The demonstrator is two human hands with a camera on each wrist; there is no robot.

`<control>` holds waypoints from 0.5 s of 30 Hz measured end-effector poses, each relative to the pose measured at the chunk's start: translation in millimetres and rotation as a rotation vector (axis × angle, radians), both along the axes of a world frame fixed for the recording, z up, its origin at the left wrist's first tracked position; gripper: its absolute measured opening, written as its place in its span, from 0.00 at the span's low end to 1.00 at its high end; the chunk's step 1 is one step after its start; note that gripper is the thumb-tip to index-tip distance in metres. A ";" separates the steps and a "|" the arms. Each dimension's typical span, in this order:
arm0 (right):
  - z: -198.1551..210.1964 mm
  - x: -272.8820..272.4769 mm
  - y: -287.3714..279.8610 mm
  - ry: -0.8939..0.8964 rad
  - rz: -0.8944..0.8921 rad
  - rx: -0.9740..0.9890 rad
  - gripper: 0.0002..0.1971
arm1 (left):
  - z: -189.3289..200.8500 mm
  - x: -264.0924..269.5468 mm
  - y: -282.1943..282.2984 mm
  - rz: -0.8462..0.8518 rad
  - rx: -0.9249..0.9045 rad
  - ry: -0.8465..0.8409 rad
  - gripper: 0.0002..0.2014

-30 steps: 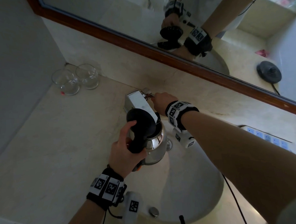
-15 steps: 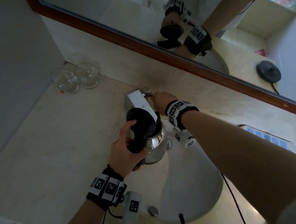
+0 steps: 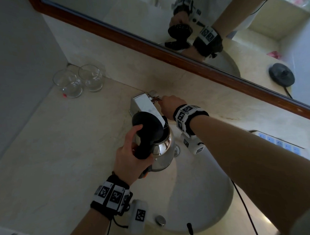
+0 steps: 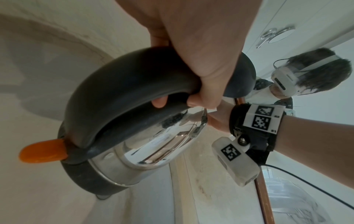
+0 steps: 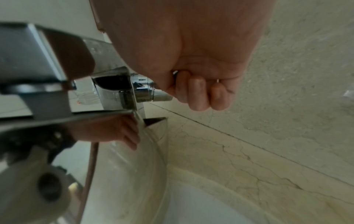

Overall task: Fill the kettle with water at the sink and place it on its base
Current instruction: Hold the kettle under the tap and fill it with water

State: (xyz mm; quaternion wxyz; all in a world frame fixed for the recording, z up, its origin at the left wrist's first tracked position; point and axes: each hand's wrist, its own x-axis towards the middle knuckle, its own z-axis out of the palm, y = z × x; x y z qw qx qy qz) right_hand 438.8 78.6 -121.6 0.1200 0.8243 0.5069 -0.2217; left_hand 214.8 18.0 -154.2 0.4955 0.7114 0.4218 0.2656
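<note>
A shiny steel kettle (image 3: 162,152) with a black handle and raised black lid (image 3: 147,124) hangs over the white sink (image 3: 202,200), under the square chrome faucet (image 3: 145,104). My left hand (image 3: 132,156) grips the kettle's handle (image 4: 122,84); an orange switch (image 4: 42,151) sticks out at the kettle's foot. My right hand (image 3: 168,105) pinches the small faucet lever (image 5: 161,94) at the faucet's right side, fingers curled round it. The black kettle base (image 3: 281,74) shows only as a reflection in the mirror. Whether water runs I cannot tell.
Two empty glasses (image 3: 79,81) stand in the back left corner of the beige stone counter (image 3: 55,156). A wood-framed mirror (image 3: 148,45) runs along the wall. A white power strip (image 3: 281,142) lies at the right. The drain plug knob (image 3: 160,220) sits on the sink's near rim.
</note>
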 end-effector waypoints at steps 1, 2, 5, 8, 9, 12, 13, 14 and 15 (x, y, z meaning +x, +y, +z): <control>0.1 0.0 0.0 0.001 0.000 0.001 0.14 | 0.2 -0.3 -0.1 -0.001 -0.002 -0.004 0.43; 0.1 0.0 0.1 0.002 0.000 0.003 0.14 | 0.3 -0.6 -0.4 -0.003 -0.001 -0.008 0.42; 1.2 -0.3 -0.5 0.003 -0.002 0.005 0.14 | -0.2 -1.2 -1.0 -0.003 0.011 -0.013 0.42; 1.8 -0.9 -0.9 0.005 0.000 0.006 0.14 | -0.9 -1.0 -1.2 0.000 0.017 -0.002 0.43; 2.0 -1.5 -1.0 0.006 -0.003 0.007 0.15 | -0.9 -0.8 -1.4 -0.002 0.020 0.001 0.43; 2.2 -2.0 -0.8 0.010 -0.012 0.007 0.15 | -0.8 -0.1 -1.3 -0.003 0.035 0.002 0.43; 2.2 -1.9 -0.9 0.008 -0.011 0.006 0.15 | -0.5 -0.1 -1.2 -0.001 0.037 0.000 0.43; 2.6 -1.8 -0.9 0.006 -0.009 0.006 0.14 | -0.4 -0.1 -0.9 -0.001 0.035 -0.001 0.43; 3.0 -1.6 -0.8 0.005 -0.010 0.006 0.14 | 0.0 0.0 -0.8 -0.001 0.031 -0.001 0.43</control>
